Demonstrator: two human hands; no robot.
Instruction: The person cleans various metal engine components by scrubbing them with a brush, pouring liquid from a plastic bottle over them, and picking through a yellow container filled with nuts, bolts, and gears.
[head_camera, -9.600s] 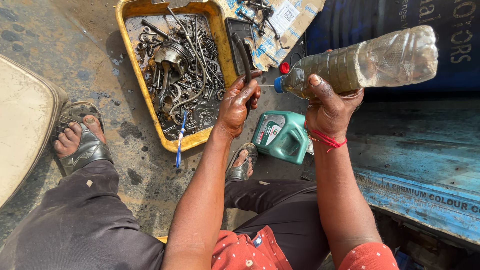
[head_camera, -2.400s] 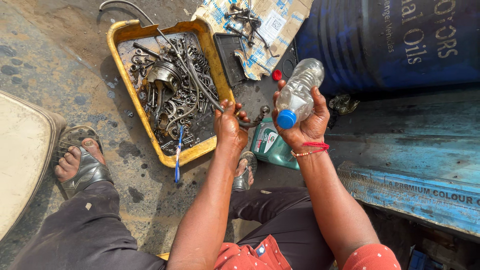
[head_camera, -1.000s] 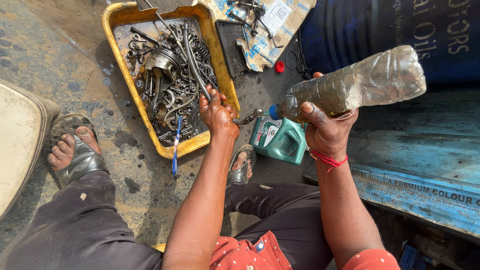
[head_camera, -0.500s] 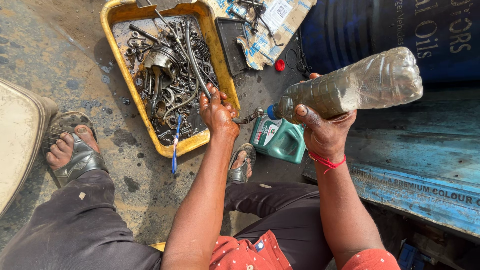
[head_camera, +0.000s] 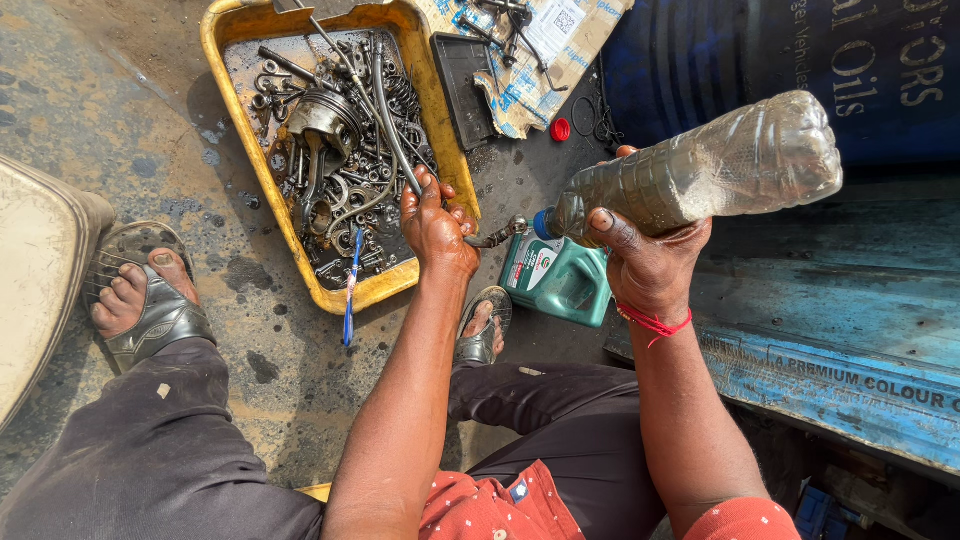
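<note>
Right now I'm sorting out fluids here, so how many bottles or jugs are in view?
2. A clear plastic bottle is in the right hand, tilted with its neck low. A green jug stands on the ground just below it. Others may be hidden.

This is an outdoor roadside mechanic's workshop, set up on the ground. The oil-stained concrete floor is dark with grease patches. A dented yellow metal tray holds a greasy heap of engine parts: springs, rings, bolts, a piston and bent steel rods. Beside it lie a torn cardboard sheet carrying more small tools, a large dark blue steel oil drum, and a green plastic motor-oil jug. Worn blue-painted metal panelling runs along the right.
</note>
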